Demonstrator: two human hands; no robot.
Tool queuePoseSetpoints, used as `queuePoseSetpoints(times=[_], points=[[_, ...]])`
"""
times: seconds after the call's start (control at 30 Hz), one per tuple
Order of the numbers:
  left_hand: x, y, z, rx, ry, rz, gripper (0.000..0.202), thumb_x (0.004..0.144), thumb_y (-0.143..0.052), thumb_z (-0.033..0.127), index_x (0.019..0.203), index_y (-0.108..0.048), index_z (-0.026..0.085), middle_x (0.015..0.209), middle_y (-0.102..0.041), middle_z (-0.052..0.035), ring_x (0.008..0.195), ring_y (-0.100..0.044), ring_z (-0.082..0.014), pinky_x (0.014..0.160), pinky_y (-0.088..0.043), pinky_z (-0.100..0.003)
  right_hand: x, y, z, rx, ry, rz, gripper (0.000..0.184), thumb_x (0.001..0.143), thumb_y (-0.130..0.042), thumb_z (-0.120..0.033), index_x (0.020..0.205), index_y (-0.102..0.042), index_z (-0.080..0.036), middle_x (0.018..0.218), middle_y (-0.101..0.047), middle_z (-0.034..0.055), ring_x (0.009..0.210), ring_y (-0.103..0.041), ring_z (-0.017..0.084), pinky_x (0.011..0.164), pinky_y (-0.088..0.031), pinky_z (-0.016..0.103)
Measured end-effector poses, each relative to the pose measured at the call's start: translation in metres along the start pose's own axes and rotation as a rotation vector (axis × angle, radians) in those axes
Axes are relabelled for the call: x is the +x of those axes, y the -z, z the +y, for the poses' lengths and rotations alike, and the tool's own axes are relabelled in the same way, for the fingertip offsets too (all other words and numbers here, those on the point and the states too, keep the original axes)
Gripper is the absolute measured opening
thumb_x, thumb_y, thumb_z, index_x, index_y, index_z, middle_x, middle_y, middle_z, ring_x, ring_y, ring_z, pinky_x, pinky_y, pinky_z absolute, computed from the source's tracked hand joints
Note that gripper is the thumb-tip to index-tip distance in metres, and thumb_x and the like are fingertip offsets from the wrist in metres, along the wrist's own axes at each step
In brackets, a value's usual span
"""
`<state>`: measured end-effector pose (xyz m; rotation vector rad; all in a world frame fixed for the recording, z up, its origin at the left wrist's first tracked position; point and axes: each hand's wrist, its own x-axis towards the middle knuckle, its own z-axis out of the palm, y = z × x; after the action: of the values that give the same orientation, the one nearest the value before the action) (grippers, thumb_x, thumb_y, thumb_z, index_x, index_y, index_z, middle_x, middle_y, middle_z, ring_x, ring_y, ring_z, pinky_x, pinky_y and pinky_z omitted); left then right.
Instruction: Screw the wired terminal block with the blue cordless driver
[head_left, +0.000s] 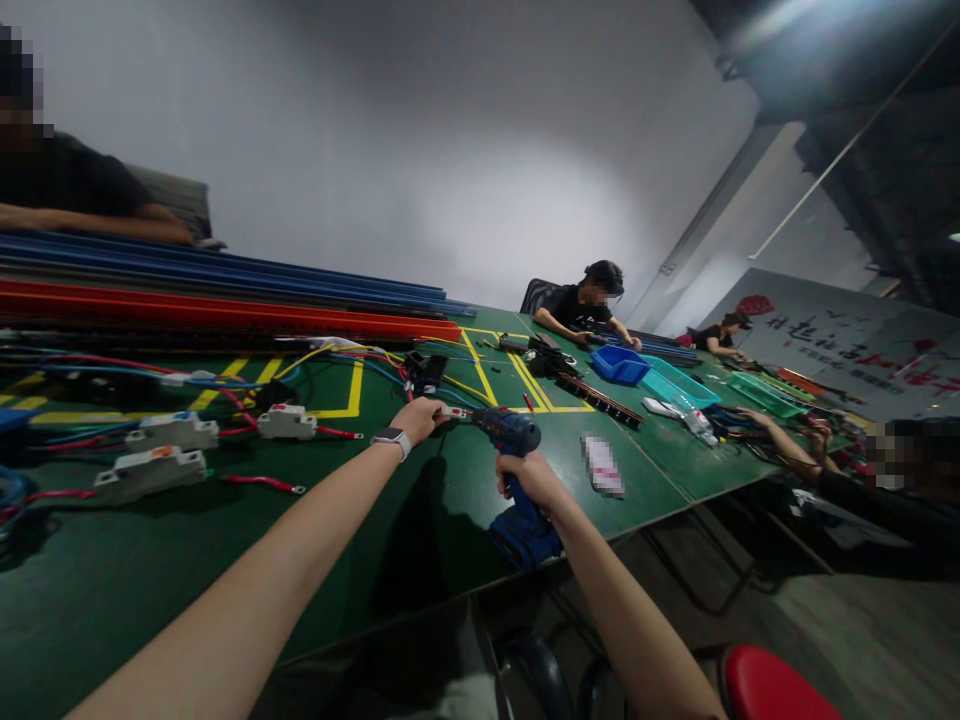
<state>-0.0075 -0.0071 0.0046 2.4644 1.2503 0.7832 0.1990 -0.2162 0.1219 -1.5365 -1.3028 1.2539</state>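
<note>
Head view: The work stood partway through, as judged from what lay about the two hands. The left grip (420, 420) was closed about one small pale part (454, 412), pinched near the fingertips just above the tabletop (645, 472); the right grip (526, 478) was wrapped around the handle of one blue power drill (516, 430), whose nose met that part between the two hands. Fastening there appeared to be in hand, though whether any screw had seated was too small to tell. To the left of the left grip lay three white housings (286, 422), with red leads (262, 483) running beside them; two lead ends with metal tips were plainly visible. These housings seemed already fitted with leads, but how firmly could not be told. What was left was judged to include at least the piece at the drill's nose. Beyond the left grip sat one black block (429, 370) among loose wires, and farther off, toward the left, one stack of red rails (300, 312) and one of blue rails (247, 268). To the right of the right grip, progressively farther away, were counted one blue tray (619, 366), one turquoise tray (679, 384) and one green tray (765, 396); one clear bottle (697, 424) lay near the turquoise one.
</note>
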Motion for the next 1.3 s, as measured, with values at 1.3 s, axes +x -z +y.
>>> queuePoseSetpoints(times=[1.3], points=[[-0.0016,0.0009,0.001,-0.005,-0.016,0.042,0.028,0.093,-0.06,0.042,0.097,-0.076,0.02,0.093,-0.075,-0.0077,0.091,-0.067,-0.0204,0.083,-0.048,-0.026,0.0014,0.0025,0.0003,0.009,0.04,-0.021,0.01,0.065,-0.056,-0.022,0.056,-0.055,-0.017,0.05,-0.056,0.0015,0.044,-0.052,0.014,0.046,-0.043,0.026]])
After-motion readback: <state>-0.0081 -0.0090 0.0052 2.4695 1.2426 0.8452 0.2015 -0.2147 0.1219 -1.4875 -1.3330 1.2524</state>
